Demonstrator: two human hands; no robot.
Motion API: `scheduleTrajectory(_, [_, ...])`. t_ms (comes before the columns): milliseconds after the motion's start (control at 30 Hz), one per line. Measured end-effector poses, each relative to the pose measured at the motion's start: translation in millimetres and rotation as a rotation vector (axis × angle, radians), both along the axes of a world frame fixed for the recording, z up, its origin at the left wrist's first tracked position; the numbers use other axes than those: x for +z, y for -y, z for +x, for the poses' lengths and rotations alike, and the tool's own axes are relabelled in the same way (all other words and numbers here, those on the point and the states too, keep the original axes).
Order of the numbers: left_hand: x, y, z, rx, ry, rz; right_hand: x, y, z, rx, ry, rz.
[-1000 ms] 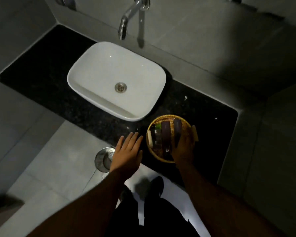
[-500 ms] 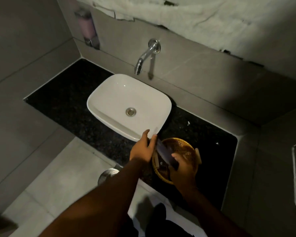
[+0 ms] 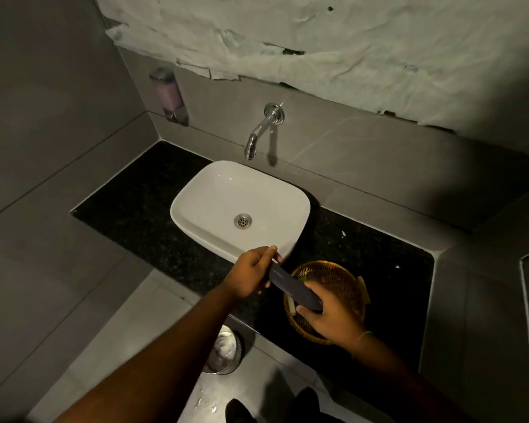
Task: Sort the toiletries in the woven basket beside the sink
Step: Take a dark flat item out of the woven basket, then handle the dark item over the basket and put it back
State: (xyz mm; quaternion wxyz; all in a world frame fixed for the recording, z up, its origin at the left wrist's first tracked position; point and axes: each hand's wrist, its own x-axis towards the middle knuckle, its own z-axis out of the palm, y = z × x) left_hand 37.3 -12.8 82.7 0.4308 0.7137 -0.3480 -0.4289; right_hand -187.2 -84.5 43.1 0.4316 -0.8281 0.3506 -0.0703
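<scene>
Pretty dim in here, but both hands are on the same thing: a long, flat dark box with small pale lettering [image 3: 293,289], held slanted above the left rim of the round woven wicker basket [image 3: 339,282]. The left hand [image 3: 251,276] is curled around the box's upper end, fingers wrapped over the top. The right hand [image 3: 333,315] pinches the lower end, thumb on one side and fingers on the other, right over the basket.

The basket sits on the black speckled stone surface [image 3: 129,209], at about 5 o'clock from the white rounded-square ceramic basin [image 3: 214,193] and just beside it. Inside the basket there's a bit of something green [image 3: 303,279] peeking out past the box, and a pale stick-like item [image 3: 291,305] along the left rim. Can't make out what either one is. A flat pale piece [image 3: 362,288] leans on the outside of the basket at 3 o'clock.

A chrome wall spout [image 3: 258,132] hangs at 12 o'clock over the basin, and a wall soap dispenser with pinkish liquid [image 3: 169,96] is mounted off at 10 o'clock. A shiny metal bin [image 3: 225,351] stands on the floor below the surface edge.
</scene>
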Motion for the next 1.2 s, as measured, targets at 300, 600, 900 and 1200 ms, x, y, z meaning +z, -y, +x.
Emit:
scheduleTrajectory(300, [40, -22, 5, 0.110, -0.503, -0.032, 22, -11, 5, -0.060, 0.181, 0.187])
scheduleTrajectory(600, [49, -41, -52, 0.076, 0.007, -0.191, 52, -25, 14, -0.194, 0.229, 0.591])
scheduleTrajectory(900, [91, -41, -54, -0.592, 0.612, 0.244, 75, -22, 37, -0.403, 0.373, 1.003])
scheduleTrajectory(1200, [145, -61, -44, -0.661, 0.174, 0.176, 44, -19, 27, -0.650, 0.304, 1.426])
